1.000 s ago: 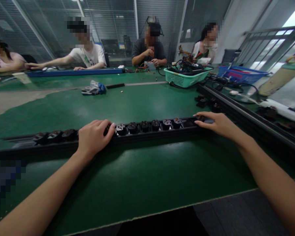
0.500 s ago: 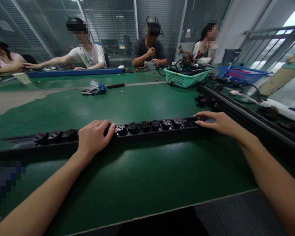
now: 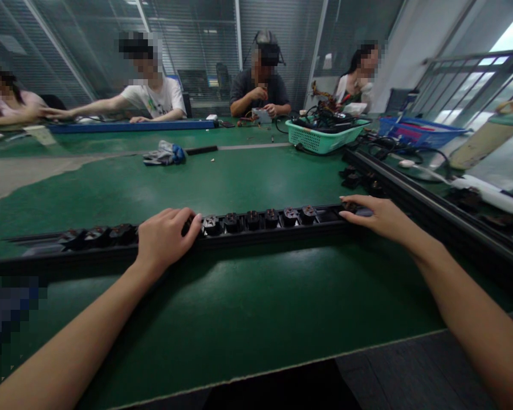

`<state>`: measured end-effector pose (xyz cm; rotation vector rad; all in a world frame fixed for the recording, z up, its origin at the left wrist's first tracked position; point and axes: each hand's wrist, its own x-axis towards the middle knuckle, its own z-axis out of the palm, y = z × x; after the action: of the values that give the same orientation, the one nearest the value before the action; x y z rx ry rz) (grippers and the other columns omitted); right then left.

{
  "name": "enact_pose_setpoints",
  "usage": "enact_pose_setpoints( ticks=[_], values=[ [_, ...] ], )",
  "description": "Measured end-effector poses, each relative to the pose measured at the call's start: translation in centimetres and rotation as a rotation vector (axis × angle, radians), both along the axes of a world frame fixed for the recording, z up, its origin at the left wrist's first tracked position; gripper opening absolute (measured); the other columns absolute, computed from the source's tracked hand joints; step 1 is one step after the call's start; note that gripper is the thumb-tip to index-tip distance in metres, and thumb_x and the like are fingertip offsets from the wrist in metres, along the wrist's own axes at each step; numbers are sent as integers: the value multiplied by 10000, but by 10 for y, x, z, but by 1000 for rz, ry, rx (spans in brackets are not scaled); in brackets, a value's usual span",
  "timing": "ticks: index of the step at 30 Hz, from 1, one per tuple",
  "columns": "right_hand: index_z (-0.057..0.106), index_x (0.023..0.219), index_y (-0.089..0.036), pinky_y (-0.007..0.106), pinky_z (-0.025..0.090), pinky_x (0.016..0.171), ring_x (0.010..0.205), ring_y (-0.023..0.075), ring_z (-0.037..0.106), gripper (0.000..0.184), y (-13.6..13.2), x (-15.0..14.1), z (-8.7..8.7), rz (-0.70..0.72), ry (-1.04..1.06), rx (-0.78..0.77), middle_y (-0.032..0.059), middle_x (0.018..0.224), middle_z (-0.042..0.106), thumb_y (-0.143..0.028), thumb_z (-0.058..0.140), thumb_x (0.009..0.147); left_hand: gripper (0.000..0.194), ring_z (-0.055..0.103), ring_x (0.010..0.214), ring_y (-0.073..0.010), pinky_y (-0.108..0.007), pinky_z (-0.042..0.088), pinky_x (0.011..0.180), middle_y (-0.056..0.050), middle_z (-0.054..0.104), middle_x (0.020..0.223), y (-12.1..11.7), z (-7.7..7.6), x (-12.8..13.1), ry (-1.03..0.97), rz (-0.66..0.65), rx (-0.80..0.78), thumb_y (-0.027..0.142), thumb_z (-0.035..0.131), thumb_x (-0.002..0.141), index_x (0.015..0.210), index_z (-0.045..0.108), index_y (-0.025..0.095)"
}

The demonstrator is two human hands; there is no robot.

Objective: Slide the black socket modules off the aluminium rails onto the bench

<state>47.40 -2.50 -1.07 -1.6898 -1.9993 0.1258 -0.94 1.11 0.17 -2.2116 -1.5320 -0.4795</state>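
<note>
A long black channel (image 3: 256,233) lies across the green table in front of me. Several round black socket modules (image 3: 253,218) sit in a row along it, with a gap near the right end. My left hand (image 3: 165,236) is wrapped over the channel left of centre, its thumb on the near side beside a partly hidden socket. Toward the right end, my right hand (image 3: 378,212) pinches a dark socket module (image 3: 349,206) between thumb and fingers, at the channel. Whether that socket is fully seated I cannot tell.
Another black rail (image 3: 436,199) runs along the right side, with loose black parts (image 3: 351,175) beside it. Farther back are a green basket (image 3: 320,138) of cables, a blue basket (image 3: 423,131) and gloves (image 3: 165,154). Several people sit across the table, one beside a blue bar (image 3: 132,126).
</note>
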Motion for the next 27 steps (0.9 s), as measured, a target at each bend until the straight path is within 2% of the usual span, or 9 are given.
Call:
enact_pose_setpoints(
  ticks=[4, 14, 23, 27],
  values=[
    [740, 1223, -230, 495, 531, 969, 1064, 326, 705, 517, -1, 3, 0, -17, -2, -36, 96, 1166, 759, -584, 605, 871, 500, 673, 861, -249, -331, 374, 634, -96, 750, 925, 1, -2, -1, -7, -6, 5, 521, 321, 1033, 934, 700, 209],
    [747, 1207, -260, 470, 551, 911, 994, 310, 724, 500, -1, 5, 3, -7, 7, -55, 74, 1120, 773, -602, 611, 869, 501, 672, 862, -256, -336, 376, 635, -100, 749, 922, 0, -1, -1, -11, -6, 9, 523, 319, 1030, 935, 702, 214],
    [740, 1210, -263, 476, 530, 946, 1031, 321, 720, 498, 1, 8, 1, 3, 9, -78, 71, 1157, 768, -596, 613, 862, 493, 669, 865, -260, -340, 373, 651, -102, 747, 906, -2, 0, 1, -18, -11, 1, 513, 329, 1028, 920, 702, 209],
    [734, 1227, -218, 451, 501, 968, 1068, 332, 704, 543, 0, 7, 3, -22, 10, -114, 100, 1196, 759, -593, 601, 857, 480, 667, 864, -258, -347, 378, 665, -107, 749, 912, -3, 0, 2, -34, 0, -18, 505, 343, 1026, 923, 705, 207]
  ],
)
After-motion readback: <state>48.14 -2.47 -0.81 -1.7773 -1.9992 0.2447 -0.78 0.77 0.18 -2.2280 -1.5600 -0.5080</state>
